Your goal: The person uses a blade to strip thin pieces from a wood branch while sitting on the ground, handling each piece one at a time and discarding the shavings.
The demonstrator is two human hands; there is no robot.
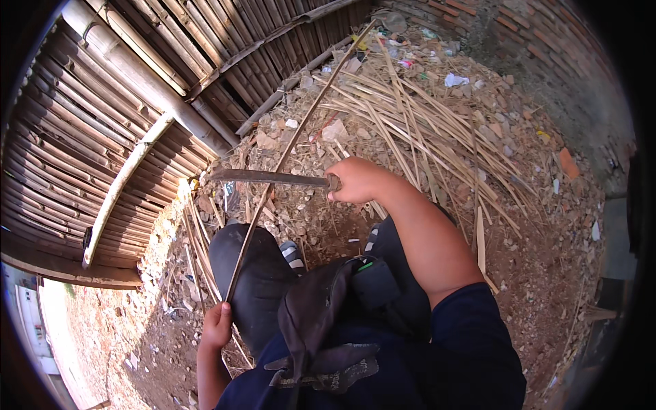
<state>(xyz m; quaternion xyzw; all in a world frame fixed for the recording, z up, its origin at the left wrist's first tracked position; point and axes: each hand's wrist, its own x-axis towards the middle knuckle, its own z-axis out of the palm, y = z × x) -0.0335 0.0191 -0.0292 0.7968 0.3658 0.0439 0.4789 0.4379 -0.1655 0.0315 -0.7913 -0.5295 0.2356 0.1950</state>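
Down by my left knee, my left hand [217, 328] is closed round the near end of a long, thin bamboo strip [311, 116]. The strip slants away past my knee toward the far rubble. My right hand [357, 180] grips a long-bladed knife [287, 179] at its handle, fingers wrapped and the handle mostly hidden. Its dark blade points left and crosses the strip beyond my knees. Whether blade and strip touch I cannot tell.
Split bamboo strips [437, 147] lie in a loose heap ahead and to the right. More strips [193, 246] lie beside my left leg. A bamboo-slat wall [75, 147] rises at left, a brick wall [533, 51] at far right. Stones and litter [456, 80] cover the ground.
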